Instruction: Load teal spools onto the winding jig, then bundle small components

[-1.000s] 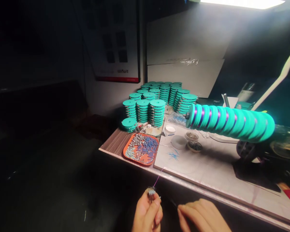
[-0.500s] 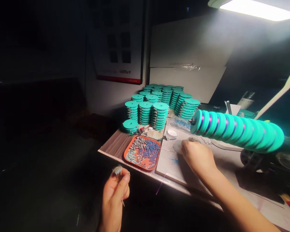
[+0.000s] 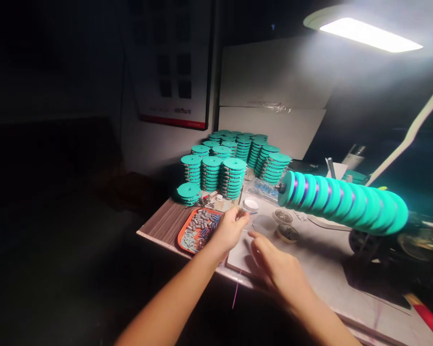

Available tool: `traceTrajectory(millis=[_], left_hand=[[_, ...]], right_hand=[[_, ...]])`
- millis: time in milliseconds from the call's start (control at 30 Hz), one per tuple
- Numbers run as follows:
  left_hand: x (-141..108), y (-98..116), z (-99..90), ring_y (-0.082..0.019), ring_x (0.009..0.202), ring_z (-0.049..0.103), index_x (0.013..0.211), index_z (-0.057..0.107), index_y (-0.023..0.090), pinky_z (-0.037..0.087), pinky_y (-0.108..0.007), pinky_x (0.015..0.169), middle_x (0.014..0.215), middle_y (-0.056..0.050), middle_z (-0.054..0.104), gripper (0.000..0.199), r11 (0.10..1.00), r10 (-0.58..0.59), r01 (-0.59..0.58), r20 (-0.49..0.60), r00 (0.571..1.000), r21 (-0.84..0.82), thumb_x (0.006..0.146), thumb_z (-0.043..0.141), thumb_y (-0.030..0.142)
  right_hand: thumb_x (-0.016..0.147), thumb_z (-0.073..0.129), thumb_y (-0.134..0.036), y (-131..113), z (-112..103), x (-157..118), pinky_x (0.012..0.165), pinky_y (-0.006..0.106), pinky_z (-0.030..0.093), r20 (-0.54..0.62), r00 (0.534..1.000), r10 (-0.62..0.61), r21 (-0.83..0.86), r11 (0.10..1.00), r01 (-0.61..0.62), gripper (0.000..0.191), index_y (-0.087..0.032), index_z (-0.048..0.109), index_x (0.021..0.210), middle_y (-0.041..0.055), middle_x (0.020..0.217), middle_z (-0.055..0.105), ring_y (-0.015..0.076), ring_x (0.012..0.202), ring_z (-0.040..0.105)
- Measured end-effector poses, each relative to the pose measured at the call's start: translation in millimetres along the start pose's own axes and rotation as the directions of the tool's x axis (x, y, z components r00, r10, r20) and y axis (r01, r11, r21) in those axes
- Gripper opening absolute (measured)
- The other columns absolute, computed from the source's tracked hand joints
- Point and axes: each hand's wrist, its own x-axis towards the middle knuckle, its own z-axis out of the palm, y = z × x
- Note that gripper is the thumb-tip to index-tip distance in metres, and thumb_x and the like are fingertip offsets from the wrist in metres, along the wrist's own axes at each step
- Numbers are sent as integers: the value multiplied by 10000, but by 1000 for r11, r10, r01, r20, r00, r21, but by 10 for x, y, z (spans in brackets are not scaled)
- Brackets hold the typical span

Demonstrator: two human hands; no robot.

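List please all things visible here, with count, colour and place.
Lamp: one, white, upper right
Framed poster: one, pale with red strip, back wall
Spool stacks: many, teal, rear left of table
Spool row: one, teal and purple, right
Tray: one, orange, front left, holding small parts
Dish: one, white, mid-table
Bowls: two, dark contents, mid-table
Purple thread: one, table's front edge
Board: one, pale, on table
Table: one, brown at left
Left hand: one, bare, by tray
Right hand: one, bare, over board
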Motion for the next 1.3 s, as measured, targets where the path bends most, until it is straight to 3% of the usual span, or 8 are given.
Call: traceTrajectory(millis=[100, 233, 433, 867, 967, 1100, 1300], left_hand=[[175, -39, 51, -137, 666, 495, 730, 574, 139, 397, -247, 630, 663, 2, 563, 74, 992, 53, -56, 26, 998, 118, 727, 520, 190], [190, -53, -13, -152, 694, 514, 724, 574, 142, 398, -257, 646, 670, -4, 583, 65, 959, 79, -95, 69, 994, 266, 723, 514, 167], [137, 1, -93, -156, 599, 489, 661, 546, 156, 360, -274, 591, 536, 24, 518, 55, 880, 82, -124, 110, 991, 459, 698, 515, 131], [412, -32, 102, -140, 702, 576, 845, 577, 128, 456, -329, 674, 785, -14, 611, 180, 771, 38, -192, 257, 966, 608, 843, 476, 277], [431, 17, 62, -160, 724, 569, 859, 569, 125, 439, -332, 682, 777, -28, 609, 145, 713, 57, -253, 306, 950, 654, 835, 464, 222], [357, 64, -31, -211, 786, 558, 906, 562, 150, 403, -321, 700, 812, -64, 621, 180, 624, 86, -369, 408, 909, 689, 806, 412, 150], [121, 98, -114, -237, 636, 545, 927, 555, 196, 374, -325, 618, 644, -49, 564, 211, 450, 79, -467, 486, 870, 762, 819, 376, 229]], right_hand=[[851, 278, -116, 33, 1, 47, 466, 235, 331, 60, 991, 116, -160, 982, -105, 196, -203, 429, 941, 37, 1073, 583, 131, 637, 623], [859, 281, -142, 137, -36, -42, 428, 244, 241, 50, 971, 233, -191, 957, -220, 157, -195, 424, 898, 22, 817, 612, 152, 571, 609], [907, 251, -249, 247, 19, -93, 448, 233, 279, 72, 952, 298, -91, 952, -291, 165, -213, 411, 901, 8, 829, 610, 142, 619, 616], [896, 271, -263, 276, 77, -91, 458, 243, 310, -2, 939, 344, -59, 937, -343, 154, -233, 421, 896, -4, 853, 615, 163, 640, 625], [898, 262, -270, 287, 92, -95, 458, 250, 313, -9, 937, 349, -53, 936, -349, 169, -238, 428, 903, -7, 848, 618, 165, 636, 627], [895, 283, -246, 275, 46, -77, 465, 253, 327, 67, 930, 362, -34, 932, -360, 146, -235, 427, 912, -12, 869, 620, 177, 666, 636], [894, 283, -244, 280, -15, -69, 478, 246, 330, 120, 919, 376, -24, 926, -376, 149, -228, 429, 921, 9, 864, 633, 187, 690, 644]])
